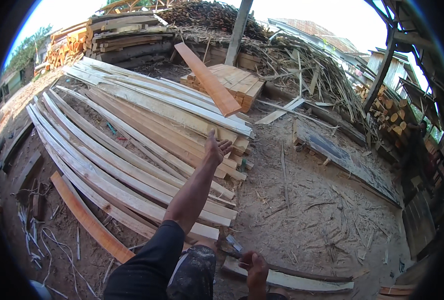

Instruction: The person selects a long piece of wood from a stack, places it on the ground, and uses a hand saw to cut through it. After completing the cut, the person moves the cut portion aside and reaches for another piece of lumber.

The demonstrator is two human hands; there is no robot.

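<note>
My left hand (217, 150) reaches out with fingers apart and nothing in them, over a broad pile of long pale boards (122, 135). Just beyond it, a reddish plank (207, 79) slants above the pile's far end; whether it rests on anything is unclear. My right hand (254, 267) is low at the bottom centre, its fingers curled near a pale bark-edged board (302, 280) on the ground; I cannot make out whether it holds anything. An orange board (87, 215) lies along the near left side of the pile.
Behind are a stack of short planks (247, 82), a post (237, 35), scrap wood (302, 60) and timber stacks (122, 35). A dark panel (342, 160) lies on the dirt ground (307, 215) at the right, near logs (392, 115). Loose cord (52, 250) lies lower left.
</note>
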